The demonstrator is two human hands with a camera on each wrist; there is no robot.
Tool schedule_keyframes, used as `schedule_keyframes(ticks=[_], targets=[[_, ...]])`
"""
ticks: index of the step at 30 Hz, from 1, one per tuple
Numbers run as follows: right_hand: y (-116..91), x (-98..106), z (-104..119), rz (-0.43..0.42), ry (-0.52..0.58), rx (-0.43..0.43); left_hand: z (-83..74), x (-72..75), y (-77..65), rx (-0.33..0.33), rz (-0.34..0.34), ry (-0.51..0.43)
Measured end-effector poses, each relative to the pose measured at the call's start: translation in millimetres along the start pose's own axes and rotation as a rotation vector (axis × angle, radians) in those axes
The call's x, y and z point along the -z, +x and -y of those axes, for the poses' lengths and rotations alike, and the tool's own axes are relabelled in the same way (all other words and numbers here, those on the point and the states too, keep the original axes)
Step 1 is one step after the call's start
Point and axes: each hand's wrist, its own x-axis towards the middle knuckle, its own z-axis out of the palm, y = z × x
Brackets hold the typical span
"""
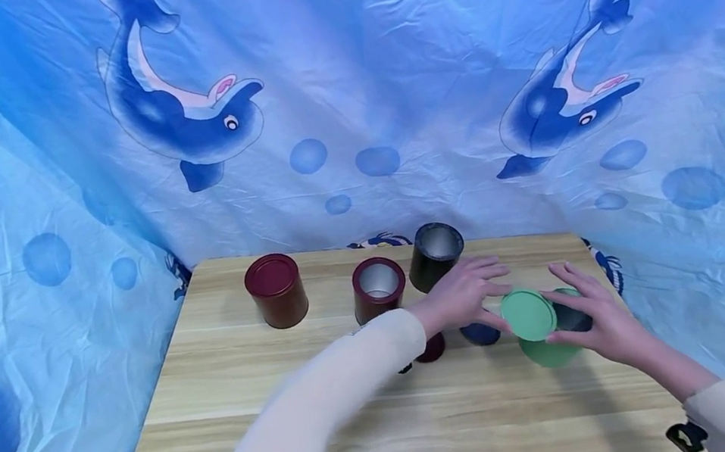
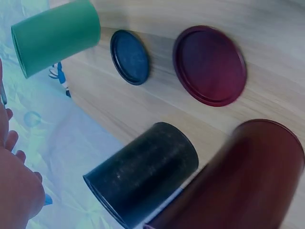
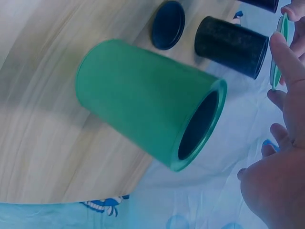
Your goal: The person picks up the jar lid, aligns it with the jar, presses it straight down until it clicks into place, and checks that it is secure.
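Green lid (image 1: 528,315) pinched at its edges between fingers of left hand (image 1: 461,295) and right hand (image 1: 605,321), tilted just over open green canister (image 1: 552,344) at right end of wooden bench (image 1: 292,418), seemingly for lining up with the rim. Beyond: black canister (image 1: 435,254), open maroon canister (image 1: 378,287), lidded maroon canister (image 1: 277,290). Clearer from left wrist view: blue lid (image 2: 129,57) and maroon lid (image 2: 209,65) flat on bench; from right wrist view: green canister's dark hollow.

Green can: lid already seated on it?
No. In the right wrist view the green can has an open mouth, and the green lid sits apart at the fingers of a hand.
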Motion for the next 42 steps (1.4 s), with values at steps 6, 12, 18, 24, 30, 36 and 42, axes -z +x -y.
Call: schedule_keyframes(ticks=[6,12,18,24,30,36,42], targets=[[-8,2,-9,-0.028,0.004,0.014,-2.2,-10.0,13.0,-0.007,0.004,0.011],[-13,6,-17,-0.041,0.007,0.018,-5.0,-18.7,23.5,-0.001,0.011,0.032],[-18,11,-27,-0.017,-0.009,0.002,-9.2,-23.1,35.3,0.025,0.041,0.043],[-26,16,-37,-0.002,-0.028,-0.007,-15.3,-31.6,47.5,0.045,0.049,0.043],[-30,19,-43,0.019,-0.030,-0.034,-20.3,-39.0,53.5,0.061,0.043,0.053],[-33,20,-46,0.043,-0.024,-0.052,-23.8,-43.6,55.1,0.068,0.030,0.050],[-36,22,-52,0.039,-0.033,-0.047,-27.7,-47.5,61.6,0.090,0.037,0.030]])
